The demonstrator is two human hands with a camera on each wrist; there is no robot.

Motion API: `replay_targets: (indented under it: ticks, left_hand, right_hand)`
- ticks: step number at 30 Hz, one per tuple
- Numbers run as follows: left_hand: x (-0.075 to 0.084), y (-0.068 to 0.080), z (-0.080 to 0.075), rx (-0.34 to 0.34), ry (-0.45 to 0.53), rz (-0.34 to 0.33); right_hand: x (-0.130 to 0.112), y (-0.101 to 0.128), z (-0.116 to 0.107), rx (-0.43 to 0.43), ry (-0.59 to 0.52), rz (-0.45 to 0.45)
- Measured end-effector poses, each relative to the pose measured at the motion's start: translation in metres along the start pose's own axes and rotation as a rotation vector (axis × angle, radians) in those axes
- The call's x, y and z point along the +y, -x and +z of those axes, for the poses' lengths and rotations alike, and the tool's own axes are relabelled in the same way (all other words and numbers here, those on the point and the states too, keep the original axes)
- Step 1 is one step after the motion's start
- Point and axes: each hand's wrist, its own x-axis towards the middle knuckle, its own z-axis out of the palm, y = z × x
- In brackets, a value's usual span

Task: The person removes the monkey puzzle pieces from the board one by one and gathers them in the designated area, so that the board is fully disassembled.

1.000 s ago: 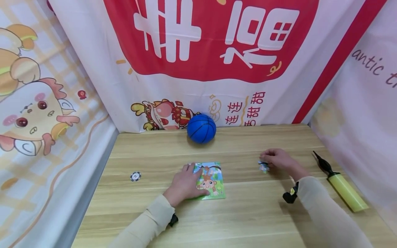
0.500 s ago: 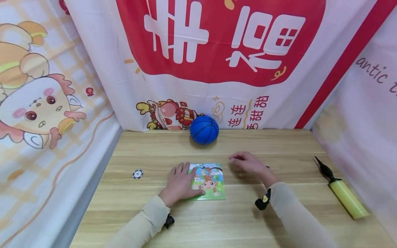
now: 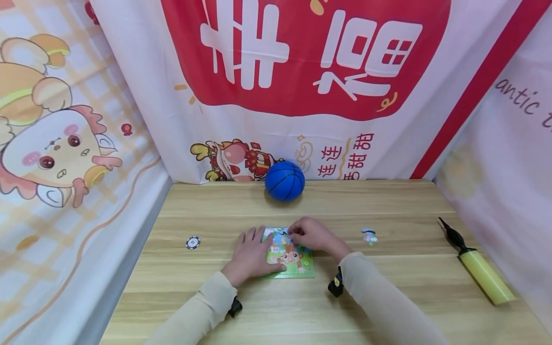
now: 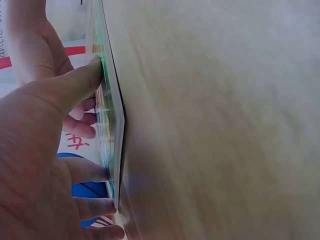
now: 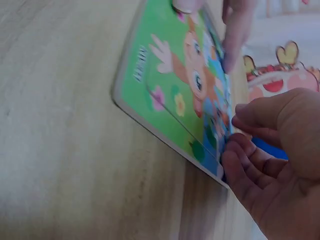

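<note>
left hand (image 3: 250, 256) lying flat, pinning puzzle board (image 3: 297, 264) | right hand (image 3: 312, 235) pinching a piece at board's 12 o'clock | board seeming light, stiff; taking edges

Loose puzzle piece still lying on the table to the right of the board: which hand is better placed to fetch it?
Probably the right hand. It works at the puzzle board's upper right edge, on the same side as the loose piece. The left hand rests flat on the board's left side, steadying it.
</note>
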Motion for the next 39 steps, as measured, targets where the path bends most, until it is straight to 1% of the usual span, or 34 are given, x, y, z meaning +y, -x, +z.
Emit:
replay_targets:
  ticks: [3,8,11,13,18,24,31,36,39]
  left_hand:
    - [0.000,0.000,-0.002,-0.008,0.012,0.001]
    - [0.001,-0.001,-0.005,-0.017,0.021,0.014]
    - [0.002,-0.002,-0.004,-0.020,0.012,0.021]
    - [0.002,-0.003,-0.003,-0.008,-0.001,0.016]
    - [0.004,-0.006,-0.001,0.049,-0.064,-0.009]
    - [0.006,-0.008,0.000,0.075,-0.104,-0.022]
    - [0.010,-0.009,-0.003,0.067,-0.075,-0.034]
    - [0.010,-0.011,-0.004,0.067,-0.048,-0.055]
    - [0.009,-0.011,-0.004,0.072,-0.048,-0.064]
  right_hand:
    - [-0.004,-0.004,0.004,-0.003,0.057,-0.003]
    - [-0.007,-0.005,0.007,0.010,0.130,0.040]
    - [-0.007,-0.003,0.008,0.013,0.160,0.067]
    - [-0.008,-0.004,0.008,0.021,0.164,0.064]
    - [-0.012,-0.006,0.007,0.032,0.167,0.048]
    - [-0.011,-0.009,0.009,0.030,0.142,0.075]
    - [-0.009,-0.009,0.008,0.045,0.093,0.121]
    - [-0.006,-0.009,0.008,0.067,0.020,0.128]
    - [-0.004,-0.009,0.009,0.079,-0.026,0.135]
